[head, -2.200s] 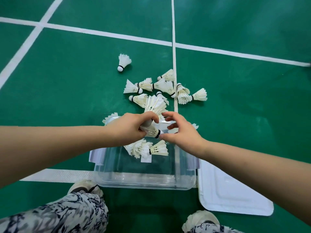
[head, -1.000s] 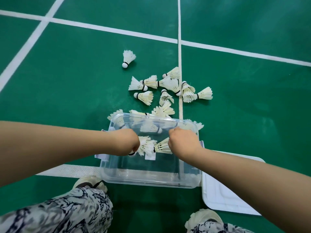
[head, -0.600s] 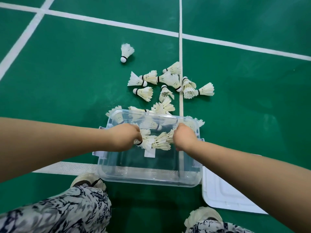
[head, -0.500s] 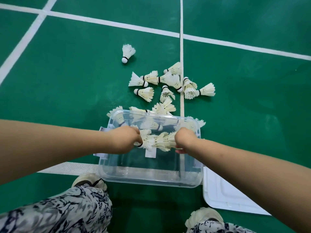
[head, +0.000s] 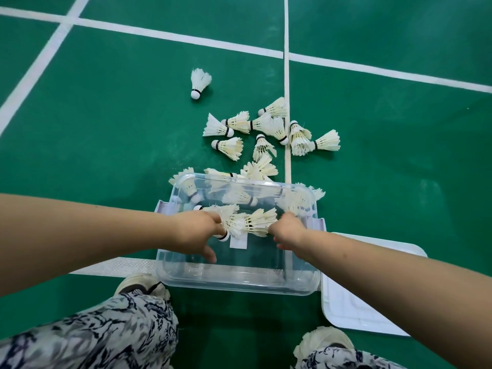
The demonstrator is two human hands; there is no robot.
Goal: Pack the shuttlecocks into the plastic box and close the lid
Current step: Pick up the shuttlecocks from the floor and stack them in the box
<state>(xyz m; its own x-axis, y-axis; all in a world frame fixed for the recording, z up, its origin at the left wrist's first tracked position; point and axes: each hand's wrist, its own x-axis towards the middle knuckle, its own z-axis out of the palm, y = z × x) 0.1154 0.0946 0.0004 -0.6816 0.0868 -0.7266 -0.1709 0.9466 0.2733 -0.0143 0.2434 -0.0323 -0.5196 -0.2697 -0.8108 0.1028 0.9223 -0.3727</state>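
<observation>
A clear plastic box (head: 239,287) stands open on the green floor between my feet. Several white feather shuttlecocks (head: 247,222) lie bunched inside it at the far half. Both my hands are down in the box. My left hand (head: 197,233) rests against the left of the bunch, its thumb spread away and its fingertips hidden by feathers. My right hand (head: 288,230) has curled fingers on the skirt of a shuttlecock (head: 262,222) at the right of the bunch. The white lid (head: 370,302) lies flat on the floor just right of the box.
Several loose shuttlecocks (head: 269,129) lie scattered on the floor beyond the box, a few against its far wall. One lone shuttlecock (head: 199,81) lies farther off to the left. White court lines (head: 286,75) cross the floor. My shoes (head: 141,286) sit beside the box's near wall.
Both hands came down from above the box with shuttlecocks and lowered them onto the bunch inside. My left thumb has since spread away from the fist.
</observation>
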